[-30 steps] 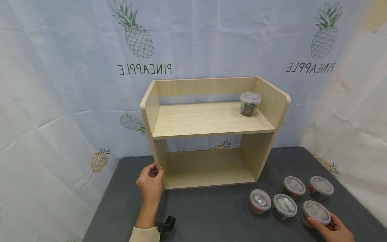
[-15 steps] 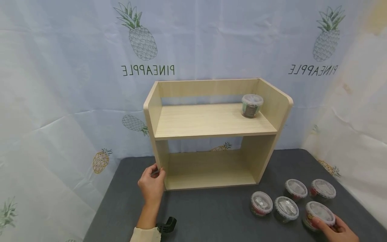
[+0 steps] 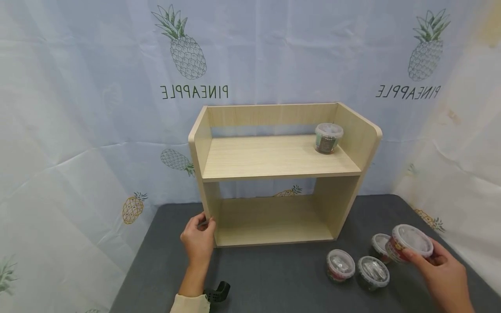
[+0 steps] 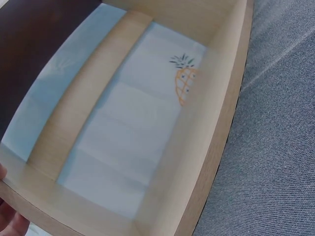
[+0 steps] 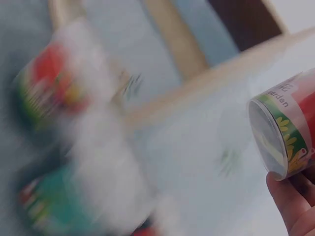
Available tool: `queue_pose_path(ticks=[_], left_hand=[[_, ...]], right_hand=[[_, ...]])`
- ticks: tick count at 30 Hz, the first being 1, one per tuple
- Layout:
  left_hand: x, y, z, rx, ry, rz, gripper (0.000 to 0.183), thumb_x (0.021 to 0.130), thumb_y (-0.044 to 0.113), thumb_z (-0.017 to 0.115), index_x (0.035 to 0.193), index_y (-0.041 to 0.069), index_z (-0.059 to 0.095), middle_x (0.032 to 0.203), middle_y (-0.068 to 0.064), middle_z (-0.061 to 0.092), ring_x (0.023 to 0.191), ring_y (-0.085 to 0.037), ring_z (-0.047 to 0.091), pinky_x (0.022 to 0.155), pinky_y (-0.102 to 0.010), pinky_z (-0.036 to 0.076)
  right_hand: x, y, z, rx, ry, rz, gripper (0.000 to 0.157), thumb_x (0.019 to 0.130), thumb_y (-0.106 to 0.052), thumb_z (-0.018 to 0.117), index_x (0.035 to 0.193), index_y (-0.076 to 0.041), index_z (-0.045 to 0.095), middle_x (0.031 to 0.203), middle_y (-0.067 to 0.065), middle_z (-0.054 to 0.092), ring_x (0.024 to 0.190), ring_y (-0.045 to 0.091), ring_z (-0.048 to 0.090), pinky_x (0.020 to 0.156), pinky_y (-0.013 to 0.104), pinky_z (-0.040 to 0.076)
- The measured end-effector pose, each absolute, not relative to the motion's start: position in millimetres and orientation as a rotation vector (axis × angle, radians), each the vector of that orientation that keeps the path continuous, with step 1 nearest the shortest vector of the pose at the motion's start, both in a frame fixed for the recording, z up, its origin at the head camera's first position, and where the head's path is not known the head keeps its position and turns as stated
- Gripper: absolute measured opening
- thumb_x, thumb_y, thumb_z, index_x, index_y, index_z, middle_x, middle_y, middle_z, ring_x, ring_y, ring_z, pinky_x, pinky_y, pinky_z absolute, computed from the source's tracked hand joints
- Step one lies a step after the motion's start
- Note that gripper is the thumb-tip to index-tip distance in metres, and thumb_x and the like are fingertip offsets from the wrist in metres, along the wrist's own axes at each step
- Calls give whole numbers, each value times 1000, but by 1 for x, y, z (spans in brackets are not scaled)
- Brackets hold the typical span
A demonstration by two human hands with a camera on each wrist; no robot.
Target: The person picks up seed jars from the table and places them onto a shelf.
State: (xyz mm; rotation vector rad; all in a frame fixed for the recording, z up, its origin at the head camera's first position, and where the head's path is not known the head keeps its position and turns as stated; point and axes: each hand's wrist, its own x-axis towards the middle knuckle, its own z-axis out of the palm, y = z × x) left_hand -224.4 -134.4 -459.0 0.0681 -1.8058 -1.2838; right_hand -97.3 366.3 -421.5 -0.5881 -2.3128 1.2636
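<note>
My right hand grips a round plastic tub with a clear lid, raised off the table and tilted. In the right wrist view this tub has a red, white and green label. Near it stand more lidded tubs: one in front, a second tub beside it, and a third tub partly covered by the held one. My left hand holds the left side panel of a pale wooden shelf near its base; in the left wrist view, fingertips show at the panel edge.
Another lidded tub stands on the upper board at the right end. The dark table runs beneath the shelf. A cloth printed with pineapples hangs behind and along the sides. In the right wrist view the table tubs are blurred.
My right hand has lifted its tub off the table and moved it away from me. The far-right tub is now hidden behind it. My left hand stays on the panel.
</note>
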Motion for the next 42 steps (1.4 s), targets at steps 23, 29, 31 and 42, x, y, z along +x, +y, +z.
queue_pose_path(ticks=[23, 29, 31, 42], left_hand=[[-225, -136, -463, 28, -1787, -1302, 15, 78, -5, 74, 93, -4, 74, 86, -14, 72, 67, -26, 71, 60, -10, 55], [-225, -135, -463, 29, -1774, -1312, 16, 76, -5, 75, 92, -5, 74, 86, -15, 72, 66, -26, 71, 59, -15, 57], [-225, -134, -462, 28, -1768, -1312, 16, 76, -5, 75, 91, -6, 73, 85, -15, 72, 66, -27, 71, 59, -15, 57], [-226, -134, -460, 39, -1769, -1313, 15, 76, -5, 74, 91, -4, 74, 85, -14, 72, 66, -26, 71, 59, -14, 57]], right_hand=[[-183, 217, -270, 355, -2248, 1349, 60, 87, -12, 74, 141, 0, 50, 110, -16, 61, 93, -5, 62, 73, 9, 54], [-210, 188, -249, 329, -2383, 1373, 67, 87, -38, 73, 143, -12, 49, 125, 7, 61, 103, 10, 60, 77, 10, 52], [-221, 180, -245, 306, -2437, 1356, 71, 85, -45, 74, 143, -13, 50, 127, 9, 61, 104, 15, 59, 76, 13, 51], [-272, 151, -238, 276, -2583, 1365, 81, 80, -57, 74, 140, -8, 51, 133, 10, 58, 122, 25, 55, 103, 46, 48]])
